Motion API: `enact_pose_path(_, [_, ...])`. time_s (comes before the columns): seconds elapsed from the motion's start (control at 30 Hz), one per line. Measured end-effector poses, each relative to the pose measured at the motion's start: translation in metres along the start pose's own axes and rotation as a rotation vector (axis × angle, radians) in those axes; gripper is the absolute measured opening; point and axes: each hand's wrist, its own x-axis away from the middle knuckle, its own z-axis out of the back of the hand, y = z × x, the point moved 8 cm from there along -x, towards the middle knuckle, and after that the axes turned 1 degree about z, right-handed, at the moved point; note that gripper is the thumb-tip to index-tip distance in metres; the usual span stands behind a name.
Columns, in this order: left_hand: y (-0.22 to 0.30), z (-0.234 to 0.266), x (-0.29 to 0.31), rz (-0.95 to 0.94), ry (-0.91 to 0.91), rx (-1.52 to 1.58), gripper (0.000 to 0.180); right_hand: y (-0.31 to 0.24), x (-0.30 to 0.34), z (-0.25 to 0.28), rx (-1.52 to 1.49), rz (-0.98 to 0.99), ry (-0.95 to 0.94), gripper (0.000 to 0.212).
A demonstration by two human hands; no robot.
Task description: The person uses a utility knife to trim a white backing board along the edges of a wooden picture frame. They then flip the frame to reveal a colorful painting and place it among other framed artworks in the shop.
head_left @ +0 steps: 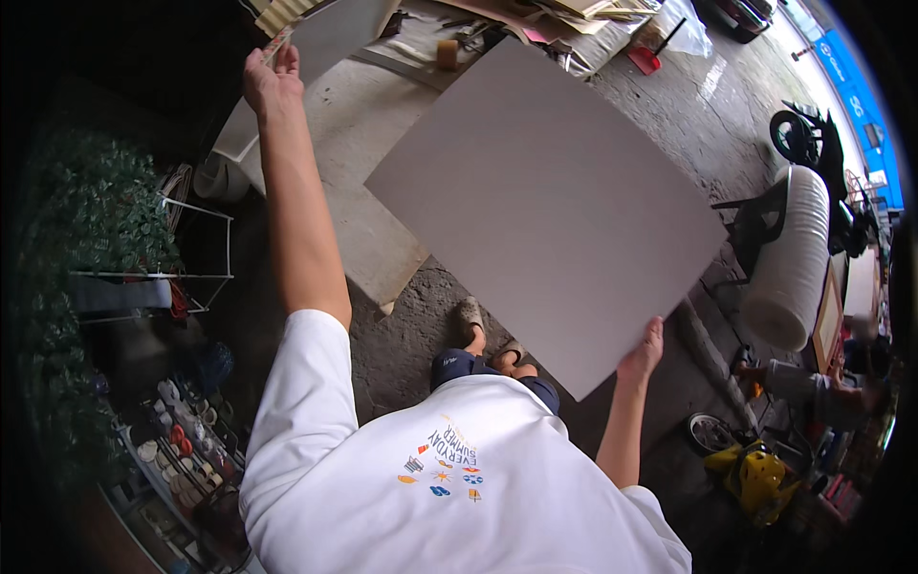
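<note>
A large flat grey board [550,210] hangs tilted in front of me, over the floor and the end of a worktable. My right hand [643,352] grips its near right edge, with the fingers partly hidden by the board. My left hand [274,81] is stretched out to the far left, apart from the large board. Its fingers are closed on a slim, pale thing with red marks [277,42], too small to name. Beside that hand lies another light grey sheet [335,43]. The pale worktable top [359,143] shows below it.
Stacked sheets and scraps [583,11] lie at the back, with a red dustpan [645,59] on the concrete. To the right stand a large white wrapped roll [792,263], a motorcycle [813,139] and another person [813,383]. A white wire rack [229,249] stands left.
</note>
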Motion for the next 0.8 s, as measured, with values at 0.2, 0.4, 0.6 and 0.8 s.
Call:
enact_pose_path(0.2, [-0.045, 0.035, 0.14, 0.07, -0.059, 0.006, 0.036, 0.172, -0.007, -0.132, -0.03, -0.159, -0.138, 0.035])
enact_pose_path(0.4, [-0.17, 0.164, 0.271, 0.375, 0.117, -0.05, 0.032, 0.299, 0.027, -0.186, 0.541, -0.601, -0.317, 0.063])
enact_pose_path(0.6, [-0.263, 0.286, 0.386, 0.69, 0.303, -0.055, 0.026, 0.252, -0.081, -0.141, 0.452, -0.394, -0.077, 0.054])
enact_pose_path(0.8, [-0.265, 0.32, 0.452, 1.018, 0.327, -0.109, 0.034, 0.18, -0.221, -0.203, 0.921, 0.208, -0.308, 0.045])
